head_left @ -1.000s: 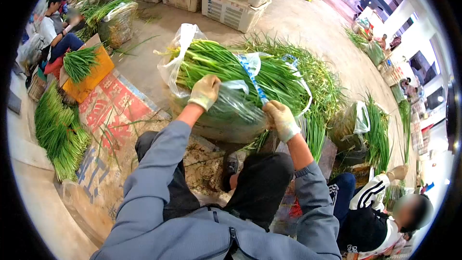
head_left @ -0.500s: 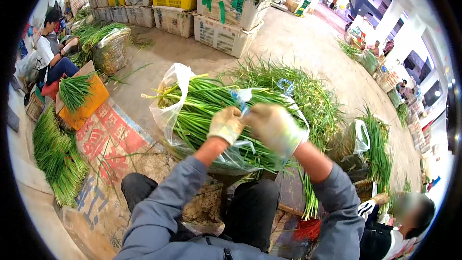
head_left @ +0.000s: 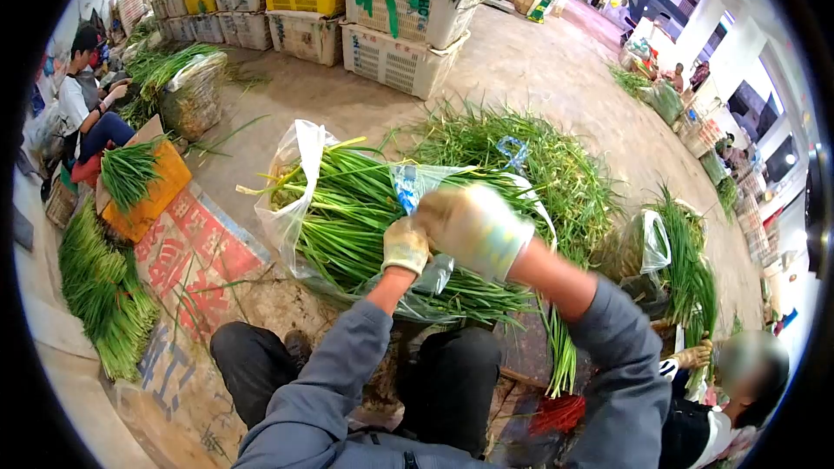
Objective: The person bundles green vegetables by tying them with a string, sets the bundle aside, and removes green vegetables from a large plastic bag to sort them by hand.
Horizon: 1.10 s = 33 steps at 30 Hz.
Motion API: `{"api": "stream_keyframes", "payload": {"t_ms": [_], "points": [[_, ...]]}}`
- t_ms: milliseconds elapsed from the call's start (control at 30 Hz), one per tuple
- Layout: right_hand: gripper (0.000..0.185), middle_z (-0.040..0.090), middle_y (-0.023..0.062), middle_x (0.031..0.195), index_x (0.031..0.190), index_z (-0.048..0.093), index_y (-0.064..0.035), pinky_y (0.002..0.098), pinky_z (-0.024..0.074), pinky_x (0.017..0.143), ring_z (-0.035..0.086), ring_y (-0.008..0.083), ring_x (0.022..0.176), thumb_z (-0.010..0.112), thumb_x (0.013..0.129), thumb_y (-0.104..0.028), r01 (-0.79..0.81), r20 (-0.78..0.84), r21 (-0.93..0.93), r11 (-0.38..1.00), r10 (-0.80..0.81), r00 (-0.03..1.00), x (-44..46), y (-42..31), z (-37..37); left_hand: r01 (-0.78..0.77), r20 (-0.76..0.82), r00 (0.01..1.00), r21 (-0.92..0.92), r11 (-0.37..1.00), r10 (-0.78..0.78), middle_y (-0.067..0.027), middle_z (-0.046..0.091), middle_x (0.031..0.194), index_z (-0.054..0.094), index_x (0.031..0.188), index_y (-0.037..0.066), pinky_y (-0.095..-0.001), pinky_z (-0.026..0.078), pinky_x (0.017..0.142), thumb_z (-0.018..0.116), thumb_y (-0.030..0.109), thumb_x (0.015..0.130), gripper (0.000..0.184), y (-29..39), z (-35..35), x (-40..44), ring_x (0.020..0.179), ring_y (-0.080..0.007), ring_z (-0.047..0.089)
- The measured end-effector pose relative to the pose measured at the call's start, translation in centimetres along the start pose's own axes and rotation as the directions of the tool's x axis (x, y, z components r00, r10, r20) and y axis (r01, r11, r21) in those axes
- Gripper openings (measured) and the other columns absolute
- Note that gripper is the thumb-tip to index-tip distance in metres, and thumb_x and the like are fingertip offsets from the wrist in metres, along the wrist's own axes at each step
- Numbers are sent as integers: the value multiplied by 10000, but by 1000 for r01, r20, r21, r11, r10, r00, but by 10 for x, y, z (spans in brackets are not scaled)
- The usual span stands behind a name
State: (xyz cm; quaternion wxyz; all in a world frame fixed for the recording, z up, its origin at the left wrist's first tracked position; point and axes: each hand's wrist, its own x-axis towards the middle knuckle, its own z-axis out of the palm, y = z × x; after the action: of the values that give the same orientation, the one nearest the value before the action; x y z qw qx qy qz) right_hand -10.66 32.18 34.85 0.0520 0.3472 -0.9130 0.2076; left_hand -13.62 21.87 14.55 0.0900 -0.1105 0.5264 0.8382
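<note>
A big bundle of long green stalks lies in front of me in a clear plastic bag. Across its top is a blue-and-white printed strip. My left hand, in a pale glove, is closed at the strip's near end, over the bundle. My right hand, also gloved and blurred by motion, is against the left one with its fingers closed. What exactly the fingertips pinch is hidden. Another blue-and-white strip lies on the loose greens behind the bundle.
Loose greens are heaped behind and right. Stacked crates stand at the back. An orange board and more stalks are at left. A seated person is far left; a co-worker's gloved hand holds stalks at right.
My hands, apart a second ago on the bag and strip, have come together over the bundle. The view has tilted up, and my right hand has shifted slightly left since half a second ago.
</note>
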Motion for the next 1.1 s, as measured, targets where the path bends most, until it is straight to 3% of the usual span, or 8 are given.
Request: {"api": "stream_keyframes", "payload": {"t_ms": [67,233,333,567,700,767,967,1100], "points": [[132,697,173,792,903,726,-65,372,575,661,700,319,701,615,837,-93,260,-271,-48,964,-263,926,31,68,-30,-29,-46,998,253,967,41,-125,596,528,637,766,-11,-330,421,398,508,316,991,417,-4,-3,-8,373,-199,516],[230,719,165,884,958,701,-107,452,560,707,703,352,796,507,962,-231,-450,-470,-641,622,146,871,73,194,-153,8,-26,1000,92,996,-5,-107,608,560,639,783,-7,-320,411,395,535,358,1009,441,-20,-20,-36,403,-176,515],[227,713,196,984,1013,718,-133,490,534,788,690,371,894,550,944,-271,-768,-711,-372,522,372,597,31,318,-235,-3,-78,997,229,973,22,-116,615,562,644,787,-14,-308,399,370,551,357,999,437,-16,-21,-50,394,-179,524],[414,664,164,1224,1241,667,-158,409,486,979,640,326,1125,578,894,-365,-826,-300,-422,374,802,516,-74,386,-157,70,-68,996,65,995,-66,-91,586,553,630,781,-16,-291,397,345,590,361,983,429,-21,-21,-38,406,-153,523],[294,677,239,1111,1131,665,-65,454,511,908,641,415,1070,486,899,-82,-739,-404,-335,585,620,673,-93,431,-83,63,-78,995,69,996,-58,-63,564,559,605,773,-6,-266,382,348,587,372,987,435,-23,-16,-31,418,-130,518],[254,680,256,1061,1092,652,-46,470,517,873,647,434,1022,495,894,-31,-795,-407,-291,532,684,606,-83,444,-61,54,-87,995,88,995,-46,-55,552,557,595,766,-3,-259,373,350,587,379,988,442,-20,-13,-32,413,-124,505],[209,708,176,925,976,737,-104,452,529,786,678,368,872,717,815,-237,-726,-384,-271,632,621,683,-44,446,-20,61,-61,997,161,985,-51,-105,593,566,625,808,-21,-264,376,352,571,395,993,458,-15,-14,-37,379,-131,488],[319,723,145,967,992,762,-159,418,537,831,685,329,913,746,784,-401,-625,-326,-565,538,550,769,-23,421,-11,58,-65,997,195,979,-47,-98,607,576,630,813,-23,-265,399,368,557,389,1001,459,-14,-13,-37,381,-129,501]]}}
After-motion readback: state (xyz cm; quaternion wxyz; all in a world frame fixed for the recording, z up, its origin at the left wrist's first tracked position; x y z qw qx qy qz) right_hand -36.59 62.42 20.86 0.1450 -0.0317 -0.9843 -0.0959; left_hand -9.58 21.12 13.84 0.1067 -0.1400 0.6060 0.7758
